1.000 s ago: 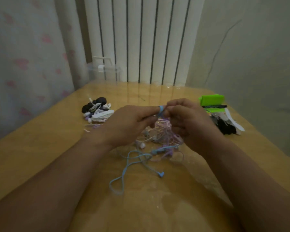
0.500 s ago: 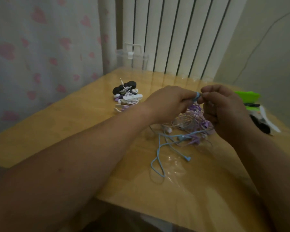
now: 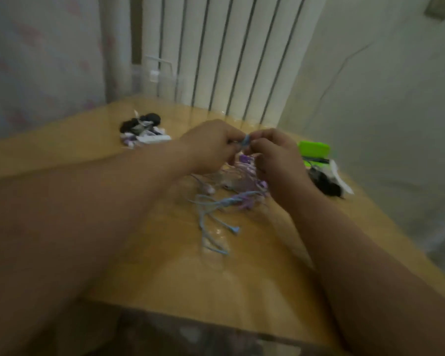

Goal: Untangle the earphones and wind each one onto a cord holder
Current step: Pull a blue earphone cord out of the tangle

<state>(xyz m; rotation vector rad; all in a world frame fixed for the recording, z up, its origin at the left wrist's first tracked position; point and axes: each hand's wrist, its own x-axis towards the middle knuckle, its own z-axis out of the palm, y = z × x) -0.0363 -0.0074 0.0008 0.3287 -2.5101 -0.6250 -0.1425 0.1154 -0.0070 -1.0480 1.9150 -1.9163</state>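
Both hands meet above the glossy wooden table. The left hand and the right hand pinch a small blue cord piece together. Below them the tangled purple and blue earphones lie on the table.

A tangle of earphones lies mid-tabletop, with a loose cord trailing from it toward the near edge. Just above its far side the left hand and right hand meet, pinching a holder between them. A pile of wound earphones sits far left of the tangle, and a heap of holders lies to its right with a box just behind. Behind the tabletop stands a radiator, with a container before its left end and a curtain further left.
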